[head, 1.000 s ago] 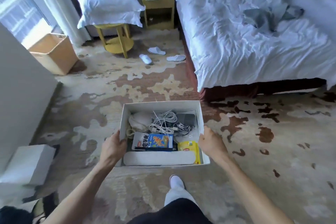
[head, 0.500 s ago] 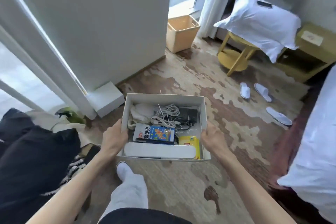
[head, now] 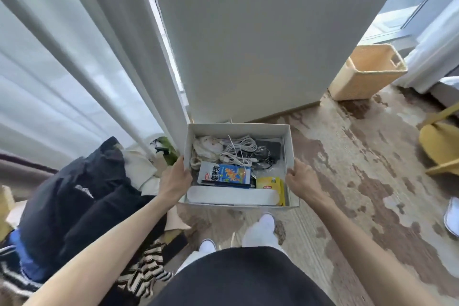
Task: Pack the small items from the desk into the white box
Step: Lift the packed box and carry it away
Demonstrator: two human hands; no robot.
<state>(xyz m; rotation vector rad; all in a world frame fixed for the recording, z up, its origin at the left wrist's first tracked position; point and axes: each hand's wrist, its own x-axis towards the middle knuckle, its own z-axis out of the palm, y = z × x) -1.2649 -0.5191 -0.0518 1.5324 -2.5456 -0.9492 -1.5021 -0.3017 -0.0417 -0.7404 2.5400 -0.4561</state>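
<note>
I hold the white box (head: 239, 127) in front of me above the carpet. My left hand (head: 175, 180) grips its left wall and my right hand (head: 299, 179) grips its right wall. Inside lie coiled white cables (head: 239, 148), a dark flat device (head: 271, 148), a pale cloth pouch (head: 205, 150), a blue and white drink carton (head: 224, 174), a yellow tea packet (head: 269, 183) and a long white case (head: 232, 197) along the near wall.
A white wall panel (head: 260, 32) stands straight ahead, with sheer curtains (head: 62, 69) to its left. Dark clothes and a striped garment (head: 82, 206) are piled at the left. A woven basket (head: 367, 73) sits at the right, with a yellow stool (head: 439, 141) beyond. Patterned carpet lies underfoot.
I have turned left with the box held in both hands. The bed and slippers left the view; the wall, curtains and clothes pile now fill it. My grip is the same.
</note>
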